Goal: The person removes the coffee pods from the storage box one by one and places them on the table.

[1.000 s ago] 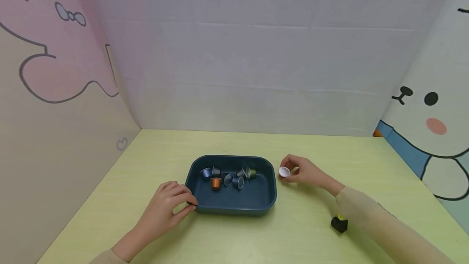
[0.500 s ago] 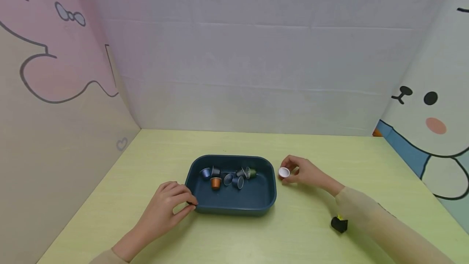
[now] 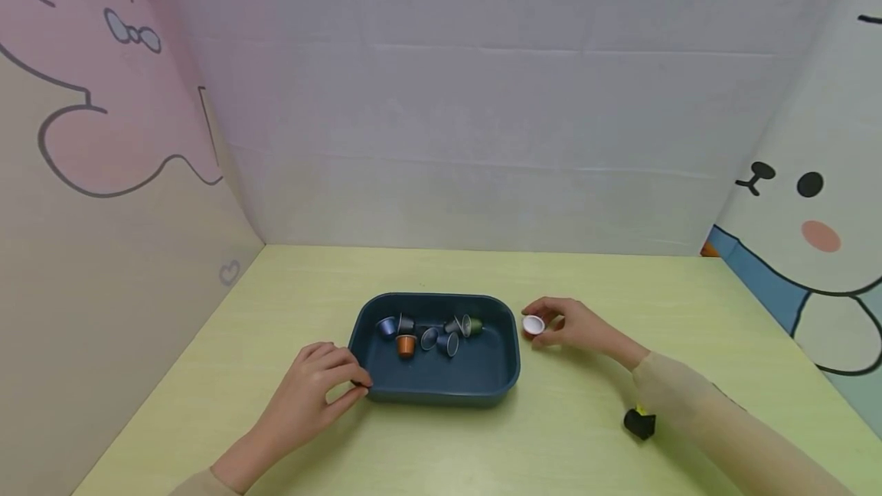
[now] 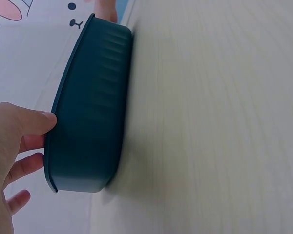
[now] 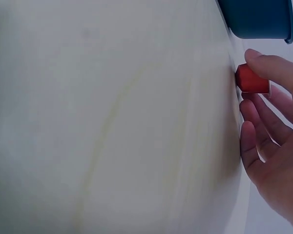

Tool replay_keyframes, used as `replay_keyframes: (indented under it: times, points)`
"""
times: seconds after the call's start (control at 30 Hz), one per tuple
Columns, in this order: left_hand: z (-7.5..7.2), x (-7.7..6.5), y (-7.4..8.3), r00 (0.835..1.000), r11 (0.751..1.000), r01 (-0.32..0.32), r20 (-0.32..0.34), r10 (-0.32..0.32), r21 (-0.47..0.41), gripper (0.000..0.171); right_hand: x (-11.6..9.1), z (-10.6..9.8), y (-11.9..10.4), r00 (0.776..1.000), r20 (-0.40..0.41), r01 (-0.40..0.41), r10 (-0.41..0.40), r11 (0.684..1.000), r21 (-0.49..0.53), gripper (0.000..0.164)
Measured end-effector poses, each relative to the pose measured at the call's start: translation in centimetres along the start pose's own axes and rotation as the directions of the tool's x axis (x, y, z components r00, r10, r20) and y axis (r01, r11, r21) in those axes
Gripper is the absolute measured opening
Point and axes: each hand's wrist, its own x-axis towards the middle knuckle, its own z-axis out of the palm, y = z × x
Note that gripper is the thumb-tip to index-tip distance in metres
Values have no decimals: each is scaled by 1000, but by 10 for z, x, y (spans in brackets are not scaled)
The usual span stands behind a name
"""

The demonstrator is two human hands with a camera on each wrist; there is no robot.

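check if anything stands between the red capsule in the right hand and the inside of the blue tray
Only the right wall of the blue tray: the red capsule, held low by the right hand, would probably need lifting over it. Nothing else shows in the gap; the left hand is at the opposite end.

Pale yellow-green tabletop [image 3: 441, 450]. Behind, a whitish backdrop [image 3: 475, 121] with horizontal creases. At left, a pink cartoon animal [image 3: 124, 136] with a bow tie [image 3: 134, 32], plus a small outlined heart [image 3: 230, 273] lower down. At right, a white cartoon face [image 3: 779, 228] with a pink cheek [image 3: 821, 236]. Lower right, a black object [image 3: 639, 424] with some yellow.
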Motion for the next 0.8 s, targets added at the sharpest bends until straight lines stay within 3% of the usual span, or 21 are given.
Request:
replay_keyframes:
  times: [0.33, 0.8]
  points:
    - [0, -1, 1, 1000, 1000, 12, 4, -12, 7, 29, -4, -9, 0, 995, 87, 44, -43, 999, -9, 67]
    - [-1, -1, 2, 1000, 1000, 25, 11, -25, 13, 28, -3, -24, 1, 983, 160, 75, -86, 995, 69, 73]
